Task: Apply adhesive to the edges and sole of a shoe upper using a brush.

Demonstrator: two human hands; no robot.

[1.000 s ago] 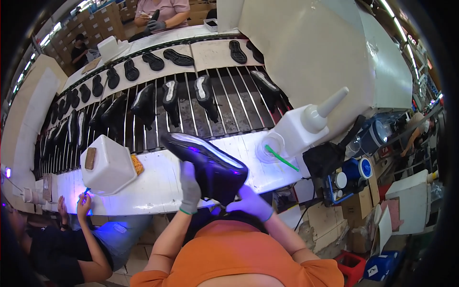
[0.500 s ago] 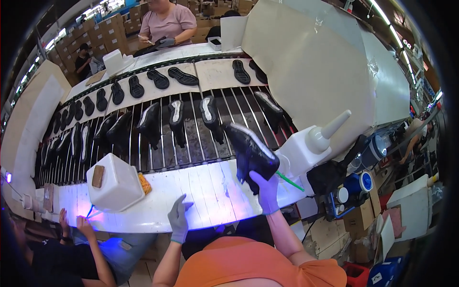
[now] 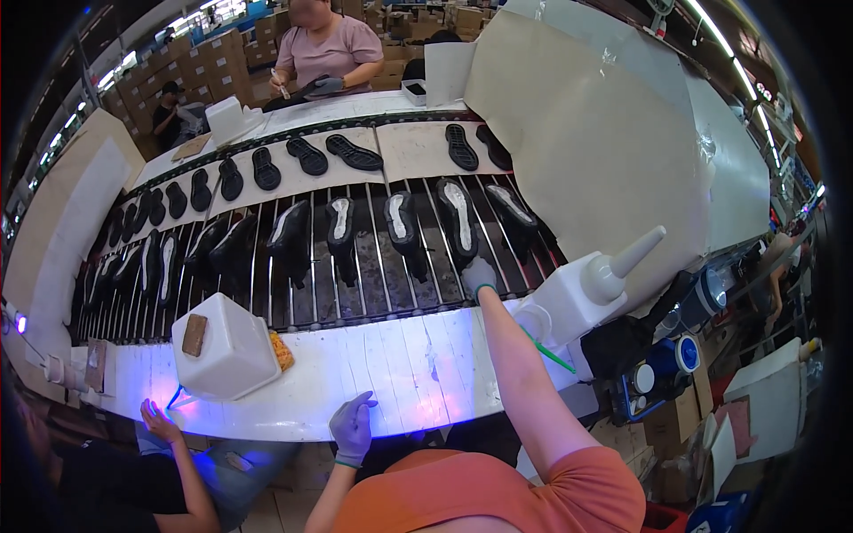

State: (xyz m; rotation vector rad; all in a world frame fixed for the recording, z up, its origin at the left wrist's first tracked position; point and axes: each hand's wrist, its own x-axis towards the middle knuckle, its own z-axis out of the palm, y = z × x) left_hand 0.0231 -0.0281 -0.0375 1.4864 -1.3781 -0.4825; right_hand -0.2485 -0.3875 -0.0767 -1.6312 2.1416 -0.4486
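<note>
Black shoes (image 3: pixel 404 233), white container (image 3: pixel 227 348)

right hand (image 3: pixel 478 274): at 12 o'clock of the tabletop (image 3: pixel 418 373), fingertips hidden against a shoe (image 3: pixel 462 218) on the rack; contact cannot be confirmed. co-worker's hand (image 3: pixel 158 419), at 8 o'clock, partly washed out by violet light. white container (image 3: pixel 227 351) hides the brush (image 3: pixel 178 395) behind it. items in the box (image 3: pixel 666 391) at 4 o'clock too small to tell.
</note>
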